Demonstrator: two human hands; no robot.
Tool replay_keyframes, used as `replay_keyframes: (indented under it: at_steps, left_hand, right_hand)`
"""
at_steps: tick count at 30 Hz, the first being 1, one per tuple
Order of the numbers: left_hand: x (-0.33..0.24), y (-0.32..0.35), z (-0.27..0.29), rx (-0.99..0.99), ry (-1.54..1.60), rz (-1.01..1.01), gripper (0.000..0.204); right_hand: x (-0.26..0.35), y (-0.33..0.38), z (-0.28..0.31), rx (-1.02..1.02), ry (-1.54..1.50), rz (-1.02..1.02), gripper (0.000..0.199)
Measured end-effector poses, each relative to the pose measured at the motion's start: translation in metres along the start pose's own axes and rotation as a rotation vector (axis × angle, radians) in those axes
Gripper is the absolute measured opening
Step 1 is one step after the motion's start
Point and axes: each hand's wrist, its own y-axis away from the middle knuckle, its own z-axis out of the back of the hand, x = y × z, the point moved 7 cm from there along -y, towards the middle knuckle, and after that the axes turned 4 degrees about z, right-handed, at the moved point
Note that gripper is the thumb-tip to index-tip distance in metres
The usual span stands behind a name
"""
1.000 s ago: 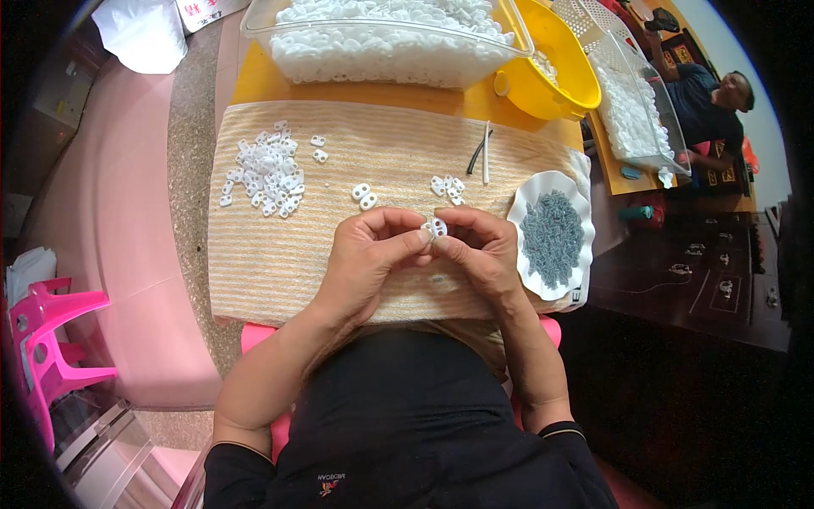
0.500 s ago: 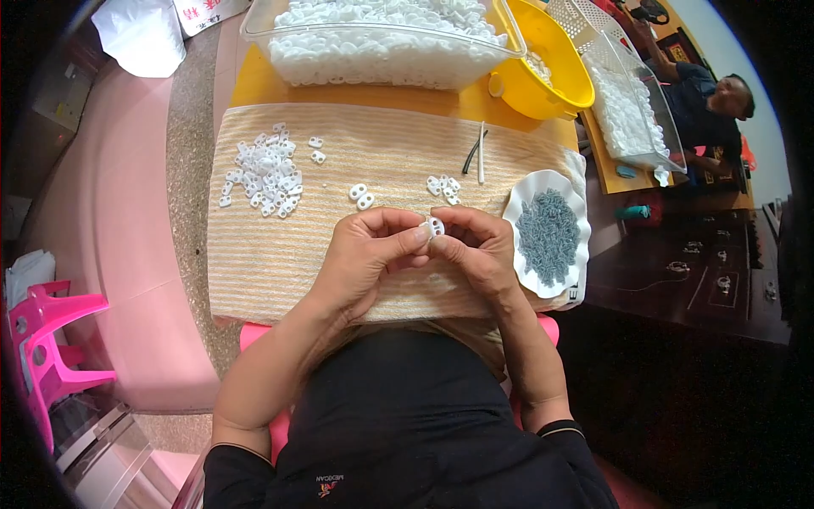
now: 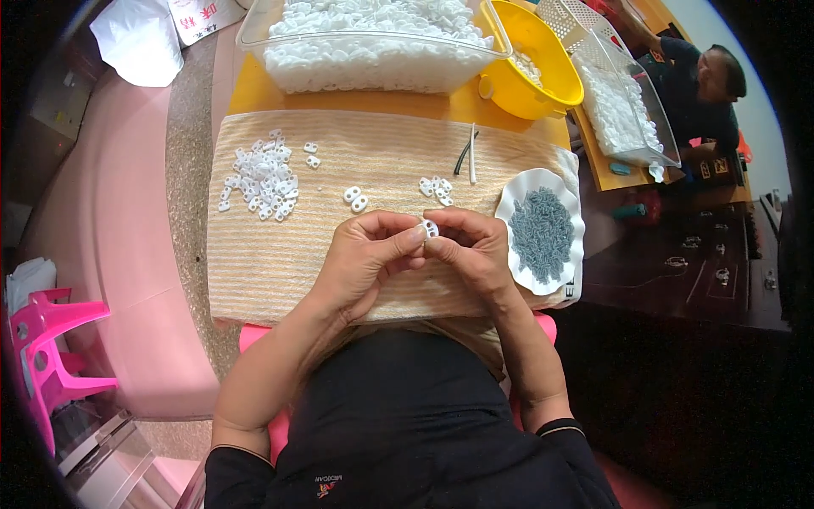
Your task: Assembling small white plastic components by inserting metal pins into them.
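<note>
My left hand and my right hand meet over the middle of a beige striped towel. Between their fingertips they pinch one small white plastic piece. Two more white pieces lie just beyond my left hand, and a small cluster of white pieces lies beyond my right. A pile of several white pieces sits at the towel's far left. A white scalloped plate with small grey parts stands right of my right hand.
A clear tub of white pieces and a yellow bowl stand at the back on an orange board. Thin tools lie on the towel. Another person sits far right by a clear tub. A pink stool is at left.
</note>
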Motion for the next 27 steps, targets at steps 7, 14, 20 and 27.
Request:
replay_keyframes:
  at_steps: [7,14,20,27]
  left_hand:
    - [0.002,0.002,-0.007,0.086,0.046,0.047,0.014]
    - [-0.002,0.005,-0.012,0.087,0.067,0.054,0.011]
    - [-0.002,0.007,-0.015,0.138,0.064,0.072,0.011]
    - [0.001,0.007,-0.015,0.168,0.051,0.054,0.012]
  right_hand:
    - [0.001,0.000,0.003,0.007,0.004,0.000,0.031]
    - [0.007,-0.002,-0.002,0.082,-0.071,0.128,0.030]
    - [0.007,-0.001,-0.005,0.090,-0.095,0.132,0.029]
    - [0.011,0.001,-0.008,0.100,-0.047,0.159,0.028]
